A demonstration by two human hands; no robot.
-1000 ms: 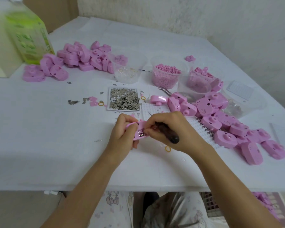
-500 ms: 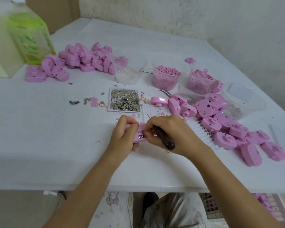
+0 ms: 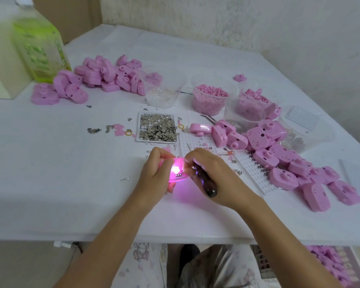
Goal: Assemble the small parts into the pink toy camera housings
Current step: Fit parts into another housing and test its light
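One white tabletop [image 3: 50, 173] carries everything noted below. At its far left corner stands a green, translucent container [image 3: 40, 48], blurred, label unreadable. A left heap [image 3: 104, 77] of pink toy camera housings lies just beside the container, toward the far edge. A right heap [image 3: 289, 159] of the same housings spreads along the right edge, some of them lying on a white grid tray [image 3: 252, 167].

Three clear cups stand in a row between the heaps: one cup of clear bits [image 3: 164, 92], one cup of pink bits [image 3: 210, 98], and a third cup [image 3: 247, 111] whose contents I cannot make out. Nearer me from the first cup sits a flat tray of metal pieces [image 3: 158, 127], filled with small grey parts.

My left hand [image 3: 156, 175] is at the middle of the tabletop, toward the near edge, fingers curled round a pink housing [image 3: 178, 171] and holding it just above the surface. The housing glows bright pink inside, and a pink sheen falls on the tabletop under it. My right hand [image 3: 212, 171] touches the housing's right side: thumb and forefinger pinch at its upper edge, while the remaining fingers grip a dark-handled tool [image 3: 205, 181], handle end pointing toward me. The tool's tip is hidden.

A yellow ring [image 3: 128, 133] lies just left of the metal tray, among scattered grey pieces.
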